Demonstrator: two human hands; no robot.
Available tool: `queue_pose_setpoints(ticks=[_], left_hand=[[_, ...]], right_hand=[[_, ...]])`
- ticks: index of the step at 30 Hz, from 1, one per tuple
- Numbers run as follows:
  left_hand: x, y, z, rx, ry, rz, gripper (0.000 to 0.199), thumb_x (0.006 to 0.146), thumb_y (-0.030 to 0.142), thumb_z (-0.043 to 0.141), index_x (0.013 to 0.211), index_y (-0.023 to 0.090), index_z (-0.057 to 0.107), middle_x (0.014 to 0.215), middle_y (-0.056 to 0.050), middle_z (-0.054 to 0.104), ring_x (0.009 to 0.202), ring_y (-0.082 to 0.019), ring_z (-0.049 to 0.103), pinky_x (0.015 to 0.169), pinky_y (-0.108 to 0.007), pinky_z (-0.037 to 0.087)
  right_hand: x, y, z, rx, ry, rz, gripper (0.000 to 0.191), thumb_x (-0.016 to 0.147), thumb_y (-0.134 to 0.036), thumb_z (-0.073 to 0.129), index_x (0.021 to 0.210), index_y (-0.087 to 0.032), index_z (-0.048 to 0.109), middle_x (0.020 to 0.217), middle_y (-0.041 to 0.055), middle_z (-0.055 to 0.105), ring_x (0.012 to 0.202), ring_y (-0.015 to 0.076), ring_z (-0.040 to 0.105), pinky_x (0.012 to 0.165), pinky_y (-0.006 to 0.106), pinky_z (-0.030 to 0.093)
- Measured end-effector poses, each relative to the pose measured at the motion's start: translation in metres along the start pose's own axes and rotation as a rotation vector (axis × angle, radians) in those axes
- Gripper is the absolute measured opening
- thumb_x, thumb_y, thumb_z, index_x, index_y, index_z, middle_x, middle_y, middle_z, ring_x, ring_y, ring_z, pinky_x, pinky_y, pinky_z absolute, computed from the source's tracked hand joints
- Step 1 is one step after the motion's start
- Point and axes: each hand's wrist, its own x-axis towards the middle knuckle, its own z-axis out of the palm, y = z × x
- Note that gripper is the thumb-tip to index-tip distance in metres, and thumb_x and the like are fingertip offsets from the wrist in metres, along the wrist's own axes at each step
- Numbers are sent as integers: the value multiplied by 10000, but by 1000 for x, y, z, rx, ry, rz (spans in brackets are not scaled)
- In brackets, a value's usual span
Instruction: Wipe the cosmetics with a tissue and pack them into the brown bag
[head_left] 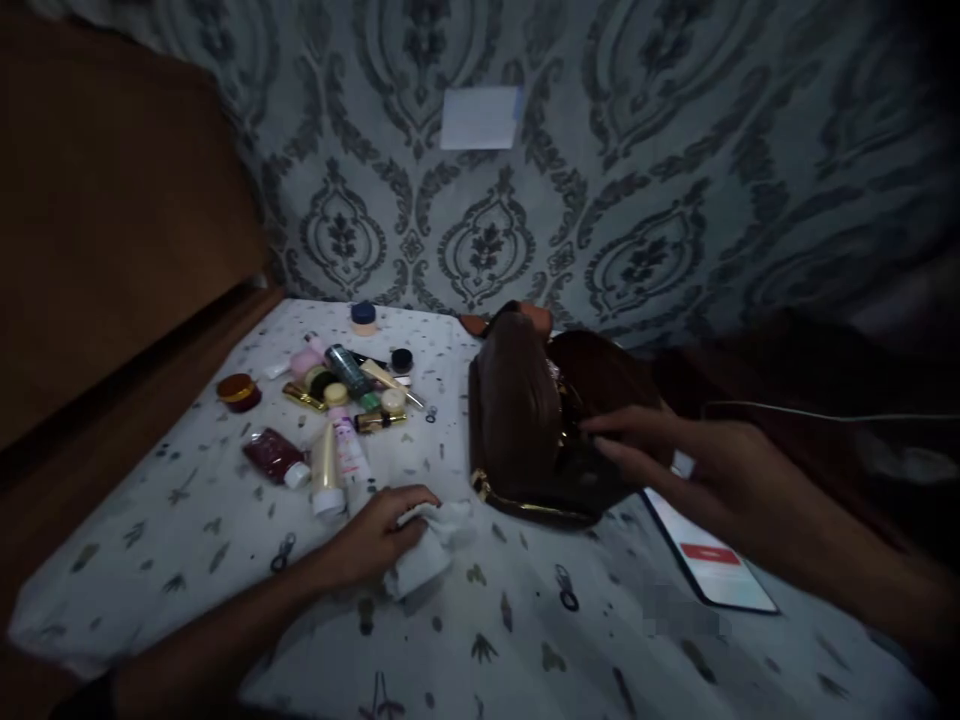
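If the right hand (pixel 712 465) tugs too hard, the rounded dark-brown leather bag (pixel 517 430), standing toward the white printed sheet's (pixel 525 625) far edge, could tip onto the flat, black-edged phone (pixel 731 585). That hand slants in from the right edge, fingertips at the bag's right side, their grip impossible to tell; the left hand (pixel 375 538) clenches a crumpled white cloth (pixel 421 560).

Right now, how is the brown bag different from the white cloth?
The brown bag is dark and big; the white cloth is pale and smaller. The cloth is crumpled in the left hand, while the bag sits on the sheet, the right hand reaching to it. Each has one hand at it.
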Motion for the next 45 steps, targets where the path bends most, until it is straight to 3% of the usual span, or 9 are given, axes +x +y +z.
queue_pose_setpoints(ticks=[6, 9, 13, 16, 19, 22, 25, 32, 45], left_hand=[[-13, 14, -4, -19, 63, 65, 213, 823, 171, 485, 960, 158, 648, 936, -31, 699, 883, -179, 628, 764, -244, 484], [-25, 19, -17, 51, 144, 101, 224, 838, 220, 494, 979, 166, 658, 947, -38, 699, 901, -193, 628, 799, -265, 493], [-43, 13, -60, 156, 429, 114, 280, 805, 321, 526, 982, 156, 667, 995, -61, 699, 963, -230, 631, 896, -328, 496], [-56, 3, -99, 239, 676, 21, 358, 761, 369, 542, 1015, 146, 661, 989, -63, 693, 910, -238, 631, 814, -334, 525], [-66, -8, -132, 364, 800, -17, 348, 742, 382, 512, 946, 140, 657, 884, -53, 684, 828, -232, 625, 743, -325, 527], [-72, -22, -151, 510, 882, -28, 374, 753, 352, 461, 1002, 144, 648, 1017, -79, 700, 918, -250, 638, 818, -356, 521], [-74, -43, -155, 648, 892, -67, 378, 773, 323, 437, 1042, 167, 652, 1107, -86, 700, 999, -267, 637, 919, -401, 499], [-64, -90, -141, 747, 714, -25, 441, 900, 454, 405, 1158, 184, 640, 1161, -123, 656, 1123, -295, 588, 1015, -468, 453], [-65, -84, -132, 640, 805, -76, 446, 937, 432, 389, 1210, 153, 605, 1249, -124, 639, 1196, -261, 570, 1069, -418, 419]], right_hand=[[-27, -36, 53, 224, -82, -30, 293, 947, -404, 531, 1026, -214, 739, 951, 91, 777, 810, 212, 744, 635, 254, 570], [-34, -48, 81, 346, -150, 3, 306, 945, -399, 520, 1008, -186, 731, 854, 80, 760, 738, 197, 720, 622, 257, 544], [-39, -64, 114, 522, -242, 51, 349, 942, -406, 486, 1029, -154, 712, 688, 54, 702, 639, 179, 660, 543, 240, 455], [-38, -72, 134, 654, -311, 101, 342, 920, -399, 505, 1034, -150, 710, 683, 53, 699, 652, 174, 632, 523, 224, 397], [-32, -78, 149, 751, -348, 136, 331, 896, -404, 546, 1019, -144, 709, 669, 38, 687, 570, 134, 548, 524, 221, 354], [-20, -87, 160, 873, -377, 177, 335, 878, -432, 584, 984, -137, 703, 655, 23, 665, 536, 108, 499, 522, 217, 343], [-7, -95, 175, 1048, -386, 195, 350, 846, -474, 628, 932, -143, 701, 651, 9, 647, 573, 108, 537, 561, 217, 387], [-3, -89, 215, 1268, -322, 302, 368, 784, -504, 693, 883, -149, 697, 620, -12, 635, 559, 98, 550, 597, 234, 453], [-7, -85, 212, 1238, -369, 276, 354, 812, -484, 670, 942, -155, 693, 661, 2, 637, 602, 115, 552, 617, 259, 447]])
